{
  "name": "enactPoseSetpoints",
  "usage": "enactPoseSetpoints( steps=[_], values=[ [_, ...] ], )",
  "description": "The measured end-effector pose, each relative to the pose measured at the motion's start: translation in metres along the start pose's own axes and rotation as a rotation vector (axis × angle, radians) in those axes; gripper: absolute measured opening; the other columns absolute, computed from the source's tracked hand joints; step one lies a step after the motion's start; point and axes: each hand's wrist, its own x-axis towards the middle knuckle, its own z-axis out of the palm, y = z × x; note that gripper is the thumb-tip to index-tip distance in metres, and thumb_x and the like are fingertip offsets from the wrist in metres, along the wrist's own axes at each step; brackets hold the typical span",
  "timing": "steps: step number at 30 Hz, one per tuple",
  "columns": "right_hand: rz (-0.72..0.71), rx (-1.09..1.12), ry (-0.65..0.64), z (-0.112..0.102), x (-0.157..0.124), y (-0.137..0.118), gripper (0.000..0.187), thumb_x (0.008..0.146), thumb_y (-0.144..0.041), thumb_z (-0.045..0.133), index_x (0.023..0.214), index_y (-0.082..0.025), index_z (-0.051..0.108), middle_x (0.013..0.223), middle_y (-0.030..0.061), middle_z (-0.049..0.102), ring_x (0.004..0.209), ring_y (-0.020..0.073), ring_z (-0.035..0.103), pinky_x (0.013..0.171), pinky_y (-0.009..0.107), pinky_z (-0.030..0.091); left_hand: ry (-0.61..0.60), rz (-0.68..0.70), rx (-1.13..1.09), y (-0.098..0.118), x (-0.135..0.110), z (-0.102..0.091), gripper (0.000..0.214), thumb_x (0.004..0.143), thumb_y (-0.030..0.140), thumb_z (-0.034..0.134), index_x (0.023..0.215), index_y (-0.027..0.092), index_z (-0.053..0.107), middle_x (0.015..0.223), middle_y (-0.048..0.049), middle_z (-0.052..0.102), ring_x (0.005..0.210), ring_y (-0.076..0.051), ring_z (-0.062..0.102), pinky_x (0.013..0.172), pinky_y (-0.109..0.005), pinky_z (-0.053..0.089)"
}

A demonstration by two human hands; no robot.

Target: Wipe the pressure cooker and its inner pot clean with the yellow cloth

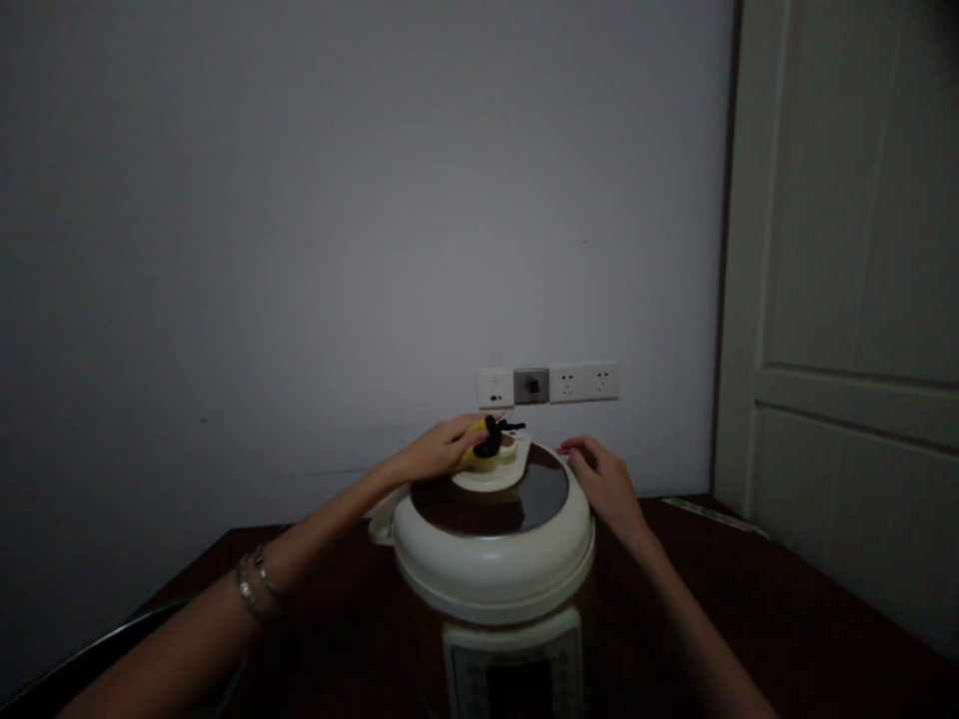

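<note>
A white electric pressure cooker (pixel 494 561) with a dark brown, glossy lid top stands in front of me. My left hand (pixel 448 445) is over the back left of its lid, closed around a yellow object with a black end (pixel 479 454). Its exact kind is too dark to make out. Beneath that object is the cooker's pale raised lid handle (pixel 516 467). At the lid's back right rim is my right hand (pixel 601 484), its fingers curled and drawn together near the edge. Whether they grip anything there is hidden.
The cooker rests on a dark red table (pixel 674 589) against a grey wall. Behind it, wall sockets (pixel 584 381) and a grey switch plate (pixel 531 386) sit low on the wall. A thin strip (pixel 715 516) lies at back right beside a panelled door (pixel 846 300). A dark rimmed container (pixel 82 654) is at lower left.
</note>
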Motion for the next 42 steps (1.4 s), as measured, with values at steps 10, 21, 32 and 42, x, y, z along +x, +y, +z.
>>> enactPoseSetpoints(
  steps=[10,21,32,42],
  values=[
    [0.023,-0.024,0.007,-0.001,-0.001,-0.005,0.029,0.078,-0.034,0.04,0.083,-0.018,0.064,0.085,0.0089,0.072,0.077,0.0223,0.065,0.072,0.033,0.045,-0.036,-0.08,0.496,0.047,0.022,0.013,0.06,0.091,0.055,0.027,0.127,0.013,0.05,0.128,-0.0166,0.057,0.116,-0.028,0.054,0.097,-0.042,0.039],
    [0.028,-0.015,-0.007,-0.002,-0.001,-0.003,0.03,0.078,-0.035,0.041,0.084,-0.018,0.064,0.085,0.0081,0.071,0.076,0.0214,0.063,0.072,0.032,0.044,-0.089,-0.039,0.202,0.033,0.021,0.004,0.064,0.084,0.058,0.045,0.133,0.017,0.048,0.134,-0.0124,0.054,0.12,-0.025,0.051,0.1,-0.035,0.036],
    [0.034,-0.015,0.007,-0.004,-0.003,-0.002,0.028,0.078,-0.034,0.042,0.085,-0.019,0.064,0.085,0.0071,0.071,0.075,0.0209,0.062,0.07,0.031,0.044,-0.087,-0.255,-0.187,-0.014,0.021,-0.002,0.051,0.094,0.04,0.025,0.114,0.014,0.064,0.117,-0.01,0.066,0.103,-0.02,0.061,0.091,-0.03,0.043],
    [0.023,-0.019,0.0,-0.003,-0.002,-0.001,0.029,0.079,-0.035,0.041,0.084,-0.019,0.064,0.088,0.0084,0.071,0.079,0.0224,0.063,0.073,0.033,0.044,0.033,-0.544,0.57,0.064,0.028,0.01,0.076,0.089,0.064,0.019,0.089,0.008,0.071,0.09,-0.0242,0.069,0.089,-0.036,0.065,0.073,-0.043,0.048]
  ],
)
